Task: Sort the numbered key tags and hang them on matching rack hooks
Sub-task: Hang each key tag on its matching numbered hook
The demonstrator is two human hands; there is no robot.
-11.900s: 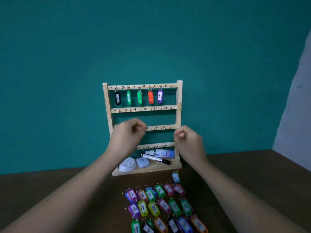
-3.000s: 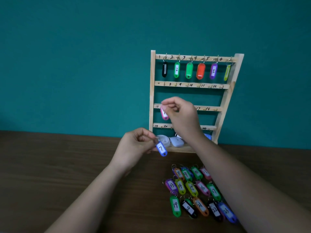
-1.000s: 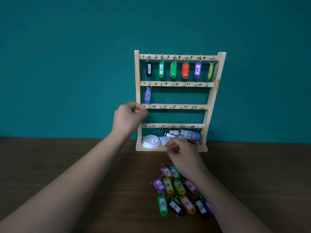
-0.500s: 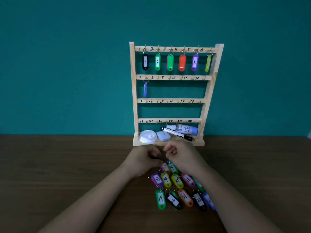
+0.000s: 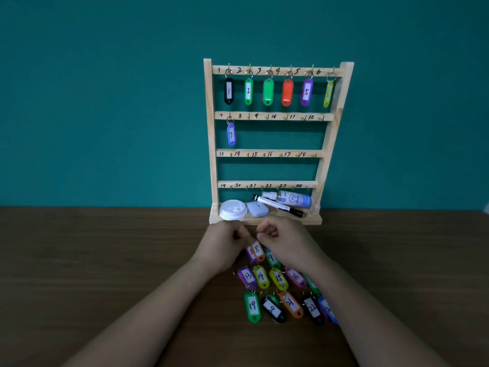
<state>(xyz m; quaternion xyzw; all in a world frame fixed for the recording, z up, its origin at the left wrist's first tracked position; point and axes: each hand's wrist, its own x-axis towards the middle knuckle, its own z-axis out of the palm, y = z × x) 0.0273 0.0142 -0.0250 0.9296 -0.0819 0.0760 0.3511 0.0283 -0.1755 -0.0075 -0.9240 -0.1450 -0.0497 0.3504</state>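
A wooden key rack [image 5: 213, 133] stands against the teal wall, with numbers 1 to 24 written along its four rails. Tags hang on all six top hooks, and a blue tag 7 [image 5: 231, 134] hangs on the first hook of the second rail. Several loose numbered tags [image 5: 277, 292] lie on the table in front. My left hand [image 5: 222, 245] pinches the ring end of an orange tag 8 [image 5: 257, 250], raised just above the pile. My right hand [image 5: 284, 242] is beside it with its fingers curled; I see nothing in it.
The rack's base shelf [image 5: 315, 219] holds a white lid [image 5: 232, 209], a small white case [image 5: 257, 209], a black marker [image 5: 277, 205] and a small spray bottle [image 5: 291, 199]. Brown wooden table [image 5: 105, 260] spreads to both sides.
Over the last seconds tag 7 was hung on its hook. Both hands came down from the rack to the pile, and tag 8 is now lifted in my left hand.
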